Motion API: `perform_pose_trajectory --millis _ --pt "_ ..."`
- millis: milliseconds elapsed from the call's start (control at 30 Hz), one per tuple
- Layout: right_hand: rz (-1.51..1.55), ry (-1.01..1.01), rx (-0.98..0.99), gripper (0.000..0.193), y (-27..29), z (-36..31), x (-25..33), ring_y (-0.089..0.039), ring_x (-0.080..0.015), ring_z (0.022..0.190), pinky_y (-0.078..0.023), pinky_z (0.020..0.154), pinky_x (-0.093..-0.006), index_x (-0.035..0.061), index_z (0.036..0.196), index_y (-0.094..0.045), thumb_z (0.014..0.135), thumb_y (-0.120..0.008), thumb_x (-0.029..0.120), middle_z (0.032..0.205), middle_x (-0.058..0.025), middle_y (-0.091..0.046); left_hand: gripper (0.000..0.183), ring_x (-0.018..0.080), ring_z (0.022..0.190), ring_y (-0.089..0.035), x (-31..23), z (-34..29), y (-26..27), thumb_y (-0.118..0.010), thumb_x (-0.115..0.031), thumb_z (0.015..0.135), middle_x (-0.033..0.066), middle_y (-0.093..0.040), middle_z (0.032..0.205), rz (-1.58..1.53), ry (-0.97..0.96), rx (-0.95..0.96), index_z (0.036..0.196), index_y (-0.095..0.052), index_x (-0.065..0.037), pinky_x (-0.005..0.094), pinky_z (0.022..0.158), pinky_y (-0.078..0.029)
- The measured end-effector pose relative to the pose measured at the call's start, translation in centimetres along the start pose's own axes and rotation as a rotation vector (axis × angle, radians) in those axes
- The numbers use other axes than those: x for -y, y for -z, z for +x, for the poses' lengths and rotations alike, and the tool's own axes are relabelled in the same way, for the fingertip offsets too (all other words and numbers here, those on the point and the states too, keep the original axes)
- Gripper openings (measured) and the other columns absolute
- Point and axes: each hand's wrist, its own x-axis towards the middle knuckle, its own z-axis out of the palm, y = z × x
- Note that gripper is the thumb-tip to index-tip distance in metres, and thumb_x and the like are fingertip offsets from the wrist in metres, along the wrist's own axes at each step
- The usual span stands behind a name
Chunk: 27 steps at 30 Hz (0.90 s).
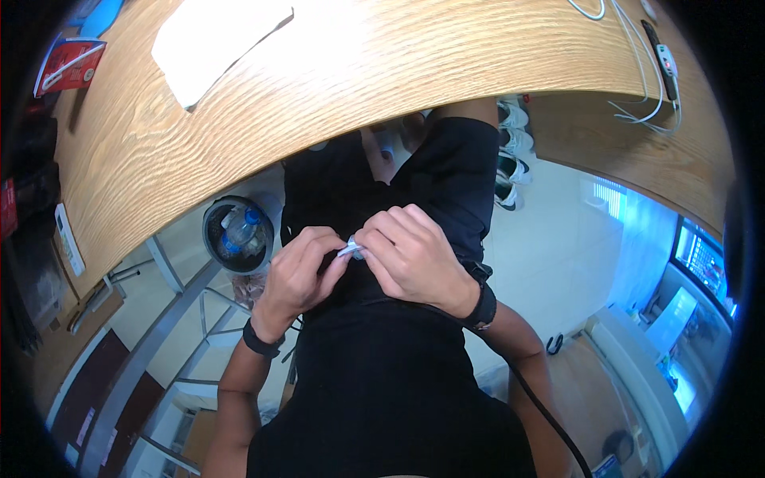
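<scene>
My left hand (299, 271) and my right hand (410, 253) meet over my lap, in front of my black clothing. Between their fingertips is a small silvery-white object (350, 248), its kind too small and too covered to make out. The left thumb and fingers pinch one end of it. Curled fingers of the right hand close on its other end and hide part of it. Dark bands circle both wrists, and a black cable runs down along the right forearm.
Ahead curves the edge of a wooden desk (335, 95), with a white sheet (211, 48) and a red packet (73, 64) on it. A bin (213, 239) holding plastic bottles stands left of my legs. White cables (637, 72) and a power strip (666, 68) lie at the far right; shoes (512, 163) sit below.
</scene>
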Motion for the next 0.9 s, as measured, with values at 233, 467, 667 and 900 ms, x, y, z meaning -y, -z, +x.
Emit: perform_pose_trajectory --millis 233,467,667,900 --pt "0.046 -0.068 -0.036 0.015 1.5 -1.3 -1.2 -0.062 -0.0234 0.085 -0.045 0.078 -0.0361 0.0062 0.094 -0.068 0.082 -0.077 0.006 0.093 -0.0050 -0.066 0.023 0.0308 0.082 -0.071 0.8 -0.6 0.1 -0.076 0.006 0.082 0.0163 -0.069 0.096 -0.002 -0.002 0.054 0.101 -0.065 0.001 0.0362 0.069 -0.058" --pt "0.013 -0.047 -0.064 0.016 1.5 -1.3 -1.1 -0.064 -0.0228 0.084 -0.046 0.081 -0.0380 0.0064 0.091 -0.068 0.080 -0.079 0.005 0.092 -0.0048 -0.068 0.024 0.0307 0.081 -0.072 0.4 0.5 0.1 -0.079 0.004 0.080 0.0163 -0.071 0.095 -0.001 -0.059 0.018 0.099 -0.066 0.001 0.0358 0.069 -0.059" --pt "0.060 -0.067 -0.050 0.014 1.7 -1.0 -1.0 -0.064 -0.0232 0.084 -0.046 0.080 -0.0359 0.0063 0.090 -0.070 0.080 -0.080 0.007 0.091 -0.0052 -0.068 0.021 0.0301 0.079 -0.073 1.0 -0.2 0.3 -0.077 0.007 0.080 0.0161 -0.071 0.094 0.006 -0.107 0.016 0.098 -0.067 0.002 0.0356 0.068 -0.059" --pt "0.141 -0.153 -0.006 0.009 3.4 -2.2 -3.1 -0.066 -0.0254 0.085 -0.050 0.078 -0.0363 0.0015 0.092 -0.073 0.085 -0.074 0.006 0.093 -0.0094 -0.070 0.017 0.0288 0.081 -0.073 0.7 -0.2 0.6 -0.075 0.003 0.083 0.0155 -0.071 0.094 0.001 -0.031 0.018 0.096 -0.066 0.000 0.0352 0.070 -0.059"
